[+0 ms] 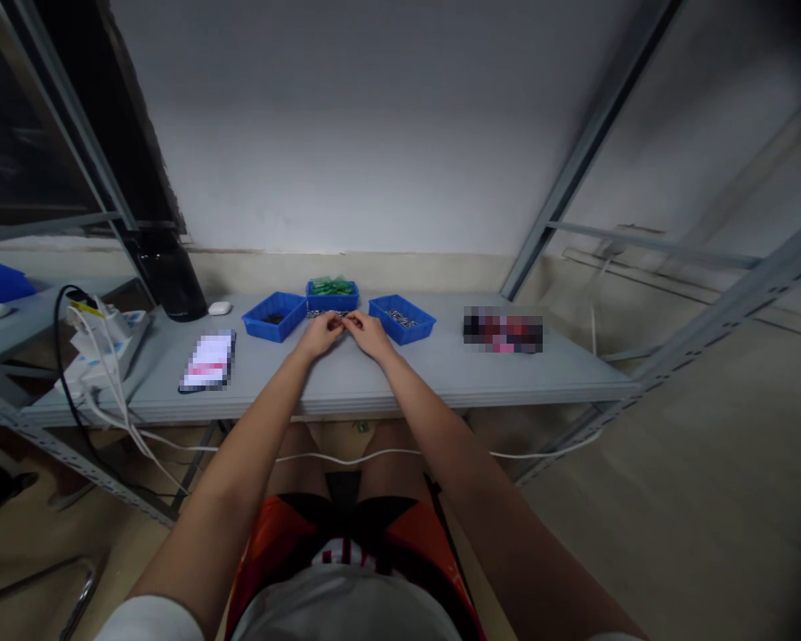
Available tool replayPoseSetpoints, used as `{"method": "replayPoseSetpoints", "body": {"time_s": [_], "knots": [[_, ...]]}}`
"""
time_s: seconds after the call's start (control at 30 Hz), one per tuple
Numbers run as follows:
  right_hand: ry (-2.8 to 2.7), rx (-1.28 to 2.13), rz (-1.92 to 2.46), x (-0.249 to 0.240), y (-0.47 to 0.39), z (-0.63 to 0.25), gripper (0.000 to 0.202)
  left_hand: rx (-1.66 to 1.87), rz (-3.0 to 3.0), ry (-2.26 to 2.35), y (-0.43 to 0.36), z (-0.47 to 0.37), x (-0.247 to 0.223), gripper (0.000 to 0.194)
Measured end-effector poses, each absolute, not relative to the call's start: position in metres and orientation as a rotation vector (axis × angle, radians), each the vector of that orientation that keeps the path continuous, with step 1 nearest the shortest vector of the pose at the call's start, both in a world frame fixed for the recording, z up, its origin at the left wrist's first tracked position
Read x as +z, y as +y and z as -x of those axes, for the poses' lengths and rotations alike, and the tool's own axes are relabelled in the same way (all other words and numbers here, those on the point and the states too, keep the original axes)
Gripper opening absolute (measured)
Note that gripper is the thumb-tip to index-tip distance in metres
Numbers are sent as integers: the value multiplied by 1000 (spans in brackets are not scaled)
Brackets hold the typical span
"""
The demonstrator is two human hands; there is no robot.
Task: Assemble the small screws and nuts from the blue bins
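My left hand (323, 335) and my right hand (367, 333) meet fingertip to fingertip above the grey shelf table (347, 378). Both are pinched closed; whatever sits between the fingers is too small to make out. Just behind them lies a row of small shiny metal pieces (317, 313), partly covered by the hands. A blue bin (277, 332) with dark small parts stands to the left. Beyond the hands, another blue bin (332, 301) holds green pieces (331, 285). To the right, a third blue bin (402, 331) contains small silvery metal parts (404, 320).
On the left are a phone (208, 361), a white case (220, 308), a black cylindrical container (173, 280) and a power strip (110, 347) with cables. A blurred-out object (503, 332) lies at right. A white cable (374, 457) hangs across below the table edge.
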State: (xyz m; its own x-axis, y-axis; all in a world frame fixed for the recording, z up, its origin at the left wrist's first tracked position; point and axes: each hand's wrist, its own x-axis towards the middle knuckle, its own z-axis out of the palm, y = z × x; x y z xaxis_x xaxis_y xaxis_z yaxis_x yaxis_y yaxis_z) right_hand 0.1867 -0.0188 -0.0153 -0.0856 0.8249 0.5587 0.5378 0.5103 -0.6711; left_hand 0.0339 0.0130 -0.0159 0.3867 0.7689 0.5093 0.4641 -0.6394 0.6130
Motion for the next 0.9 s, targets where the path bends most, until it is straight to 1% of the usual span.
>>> {"method": "replayPoseSetpoints", "body": {"time_s": [0.2, 0.37, 0.6, 0.9], "knots": [[-1741, 329, 1174, -21, -10, -190, 20, 1118, -2284, 1059, 9, -33, -11, 22], [-1644, 321, 1178, -20, -8, -193, 24, 1140, -2293, 1087, 7, -32, -8, 18], [-1620, 298, 1206, -17, -9, -196, 22, 1174, -2282, 1168, 12, -32, -9, 16], [-1928, 306, 1219, -23, -12, -192, 17, 1293, -2272, 1241, 16, -31, -11, 18]]}}
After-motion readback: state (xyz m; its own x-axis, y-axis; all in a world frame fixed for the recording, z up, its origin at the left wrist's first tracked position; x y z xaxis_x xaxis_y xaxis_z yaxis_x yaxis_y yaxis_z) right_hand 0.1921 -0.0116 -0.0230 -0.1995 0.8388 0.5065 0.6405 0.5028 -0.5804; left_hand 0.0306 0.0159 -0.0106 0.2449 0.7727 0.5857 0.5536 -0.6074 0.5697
